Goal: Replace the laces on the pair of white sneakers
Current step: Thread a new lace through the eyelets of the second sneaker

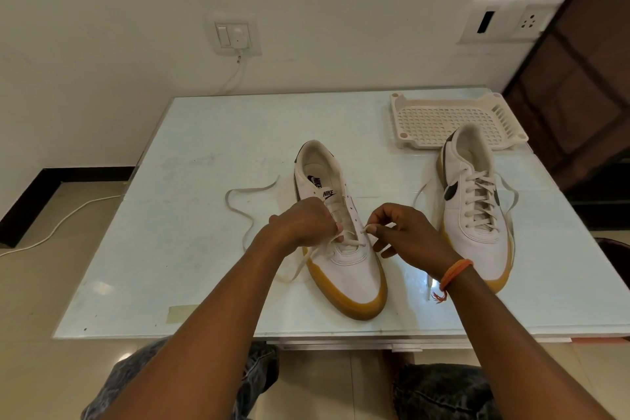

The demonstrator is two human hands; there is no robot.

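Both forearms reach over the table (177, 283) to the near sneaker (344, 269), my right hand (405, 232) pinching the lace (238, 211) tip, left hand (303, 225) curled at its eyelets; lacing's barely begun, so next I'd thread upward.

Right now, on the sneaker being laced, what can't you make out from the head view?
- Head view: the left hand covers the middle eyelets of the near white gum-soled sneaker; lacing there is hidden.
- The right hand pinches the white lace tip; too small to tell which eyelet it targets.
- The far laced sneaker: its outer side faces away.
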